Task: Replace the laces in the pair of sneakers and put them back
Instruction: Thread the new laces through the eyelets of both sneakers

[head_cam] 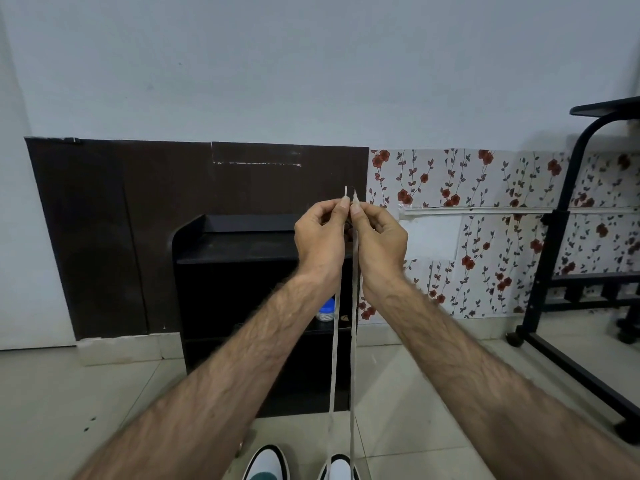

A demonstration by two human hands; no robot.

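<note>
My left hand (320,237) and my right hand (379,239) are raised side by side, each pinching one end of a pale lace (353,341). The two tips stick up just above my fingers, level with each other. Both strands hang straight down to the right sneaker (341,469) at the bottom edge. The left sneaker (268,462), white with a black rim, stands beside it on the floor. Only the toes of both shoes show.
A low black shelf unit (242,254) stands against the wall right behind my hands, with a blue-lidded jar (325,311) on an inner shelf. A black rolling table frame (554,271) is at the right. The floor is pale tile (86,393).
</note>
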